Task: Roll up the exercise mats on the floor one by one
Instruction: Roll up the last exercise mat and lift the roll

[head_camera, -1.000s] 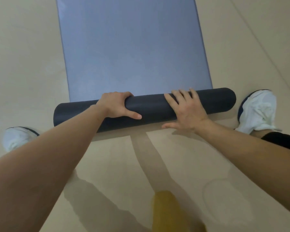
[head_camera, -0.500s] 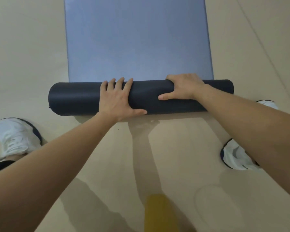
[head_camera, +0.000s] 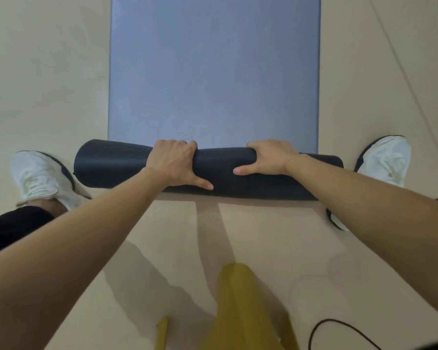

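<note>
A blue-grey exercise mat (head_camera: 214, 72) lies flat on the beige floor and runs away from me. Its near end is wound into a thick dark roll (head_camera: 225, 170) lying crosswise. My left hand (head_camera: 176, 162) grips the roll left of its middle, fingers curled over the top and thumb pointing right. My right hand (head_camera: 269, 157) grips it right of the middle, fingers over the far side and thumb pointing left. My right forearm hides part of the roll's right end.
My white shoes stand at either end of the roll, the left shoe (head_camera: 42, 176) and the right shoe (head_camera: 386, 160). Yellow fabric (head_camera: 240, 306) hangs below the camera. A thin black cable (head_camera: 339, 329) loops on the floor at lower right.
The roll has advanced further along the mat and grown thicker. My left hand went from flat on the roll to curled over its top. Both feet have stepped forward beside the roll.
</note>
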{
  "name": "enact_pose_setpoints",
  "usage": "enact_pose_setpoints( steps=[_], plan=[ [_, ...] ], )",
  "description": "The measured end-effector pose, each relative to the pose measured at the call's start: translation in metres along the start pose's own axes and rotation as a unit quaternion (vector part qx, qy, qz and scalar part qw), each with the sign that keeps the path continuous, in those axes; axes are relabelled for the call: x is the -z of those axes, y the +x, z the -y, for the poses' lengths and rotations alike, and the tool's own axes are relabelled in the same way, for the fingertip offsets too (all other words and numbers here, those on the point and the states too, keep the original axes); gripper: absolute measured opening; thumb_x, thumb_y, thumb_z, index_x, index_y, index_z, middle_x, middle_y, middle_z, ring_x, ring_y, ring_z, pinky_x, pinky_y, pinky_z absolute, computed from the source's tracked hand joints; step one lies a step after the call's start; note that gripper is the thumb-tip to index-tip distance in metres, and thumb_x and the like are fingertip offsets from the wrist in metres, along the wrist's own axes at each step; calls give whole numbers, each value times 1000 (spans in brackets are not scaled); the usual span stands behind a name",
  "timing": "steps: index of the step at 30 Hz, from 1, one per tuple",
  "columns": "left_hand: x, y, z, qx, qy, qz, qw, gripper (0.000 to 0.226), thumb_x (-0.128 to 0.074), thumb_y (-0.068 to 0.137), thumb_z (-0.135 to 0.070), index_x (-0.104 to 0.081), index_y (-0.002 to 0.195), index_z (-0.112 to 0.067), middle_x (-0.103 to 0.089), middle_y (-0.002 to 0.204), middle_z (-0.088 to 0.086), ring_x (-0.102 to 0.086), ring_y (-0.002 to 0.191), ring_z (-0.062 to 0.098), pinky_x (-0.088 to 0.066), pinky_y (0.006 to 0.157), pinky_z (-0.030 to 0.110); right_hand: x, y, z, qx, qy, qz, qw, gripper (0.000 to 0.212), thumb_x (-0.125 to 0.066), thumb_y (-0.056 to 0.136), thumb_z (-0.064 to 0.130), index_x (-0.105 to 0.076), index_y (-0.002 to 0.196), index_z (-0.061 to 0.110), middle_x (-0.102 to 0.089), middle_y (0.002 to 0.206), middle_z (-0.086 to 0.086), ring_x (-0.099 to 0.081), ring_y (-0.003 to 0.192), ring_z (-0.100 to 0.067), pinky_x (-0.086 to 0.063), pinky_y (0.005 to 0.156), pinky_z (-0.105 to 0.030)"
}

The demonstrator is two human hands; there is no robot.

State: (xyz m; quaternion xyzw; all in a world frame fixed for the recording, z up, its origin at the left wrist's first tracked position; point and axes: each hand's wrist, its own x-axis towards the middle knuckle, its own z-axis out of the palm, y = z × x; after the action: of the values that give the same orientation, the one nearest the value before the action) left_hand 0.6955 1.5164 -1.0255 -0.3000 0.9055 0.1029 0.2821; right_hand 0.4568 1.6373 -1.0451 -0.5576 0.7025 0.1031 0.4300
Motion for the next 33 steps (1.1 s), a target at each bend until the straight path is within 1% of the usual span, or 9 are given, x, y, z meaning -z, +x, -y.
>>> enact_pose_setpoints(
  steps=[10, 15, 18, 20, 23, 25, 27, 30, 33],
  plan=[
    [-55, -67, -45, -23, -15, 111, 993, 97, -50, 48, -107, -53, 94, -22, -56, 71, -6, -53, 64, 13, -45, 65, 32, -90, -60, 4, -24, 50, 112, 992, 77, -52, 69, 97, -58, 111, 33, -68, 107, 6, -62, 92, -14, -54, 84, -39],
    [-47, -41, -34, -34, -47, 135, 989, 101, -48, 43, -110, -56, 90, -22, -62, 74, -4, -57, 68, 15, -48, 67, 34, -103, -77, 14, -30, -75, -105, 991, 82, -38, 87, 85, -51, 137, 22, -56, 129, -4, -54, 117, -26, -43, 101, -44],
    [-43, -19, -28, -32, -84, 183, 979, 100, -52, 41, -109, -59, 95, -25, -65, 82, -7, -61, 78, 16, -50, 77, 37, -119, -94, 18, 32, -131, -215, 967, 79, -31, 92, 77, -52, 136, 15, -58, 129, -11, -55, 115, -32, -43, 102, -48],
    [-43, -9, -25, -31, -106, 207, 972, 99, -54, 40, -108, -61, 97, -28, -67, 87, -9, -62, 84, 16, -49, 80, 38, -139, -106, 17, 54, -155, -216, 962, 91, -39, 89, 80, -48, 146, 10, -55, 140, -18, -53, 127, -38, -40, 110, -56],
    [-45, 0, -23, -37, -115, 218, 968, 98, -55, 41, -108, -61, 100, -30, -67, 92, -10, -63, 88, 16, -46, 79, 38, -164, -113, 16, 27, -217, -121, 968, 118, -43, 79, 92, -22, 161, 10, -30, 165, -23, -25, 153, -45, -20, 122, -67],
    [-45, 0, -24, -47, -108, 203, 972, 98, -55, 45, -107, -59, 105, -30, -66, 96, -10, -63, 92, 17, -44, 79, 38, -169, -108, 13, 23, -235, -96, 967, 124, -47, 78, 91, -11, 162, 9, -22, 168, -24, -18, 155, -47, -12, 124, -68],
    [-46, -5, -24, -56, -94, 154, 982, 101, -52, 51, -105, -58, 118, -30, -64, 108, -9, -62, 101, 19, -44, 81, 37, -165, -102, 9, 40, -232, -115, 965, 120, -59, 78, 84, -20, 161, 6, -32, 163, -27, -28, 151, -48, -19, 122, -68],
    [-54, -24, -21, -79, -67, 9, 995, 96, -41, 71, -99, -56, 133, -27, -61, 122, -3, -59, 108, 22, -46, 81, 38, -156, -94, 0, 71, -218, -141, 963, 112, -68, 77, 76, -35, 157, 6, -44, 156, -27, -43, 144, -47, -32, 119, -65],
    [-58, -44, -21, -129, -36, -119, 984, 79, -39, 85, -83, -59, 131, -21, -62, 124, 3, -58, 104, 26, -45, 86, 41, -140, -86, -6, 101, -207, -143, 963, 111, -66, 77, 79, -39, 156, 6, -50, 152, -24, -48, 139, -44, -38, 117, -61]
  ],
)
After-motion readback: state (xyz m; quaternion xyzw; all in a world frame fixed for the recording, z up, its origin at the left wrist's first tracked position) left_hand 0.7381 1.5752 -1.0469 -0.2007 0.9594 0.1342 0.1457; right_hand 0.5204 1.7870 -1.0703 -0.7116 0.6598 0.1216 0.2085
